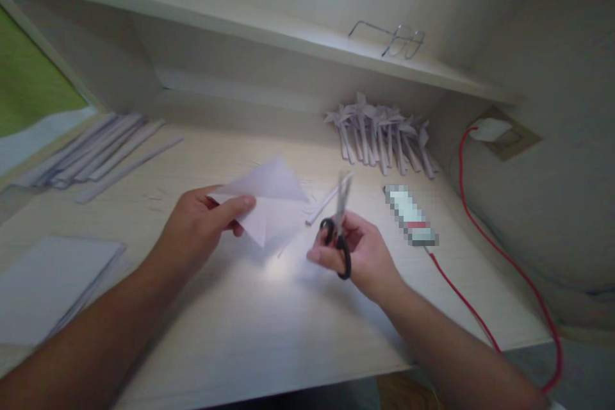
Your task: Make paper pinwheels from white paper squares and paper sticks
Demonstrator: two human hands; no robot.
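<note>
My left hand (202,221) pinches the folded white paper (269,198) at its near left corner, just above the desk (269,327). I judge it light, floppy and easily creased, best held close to the fold. My right hand (358,253) is closed through the black handles of the scissors (340,227), blades up and blurred. I can read no writing anywhere.

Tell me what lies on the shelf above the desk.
Only a pair of wire-rimmed glasses shows on the shelf, toward its right end. The shelf's back surface is out of sight from this low angle.
</note>
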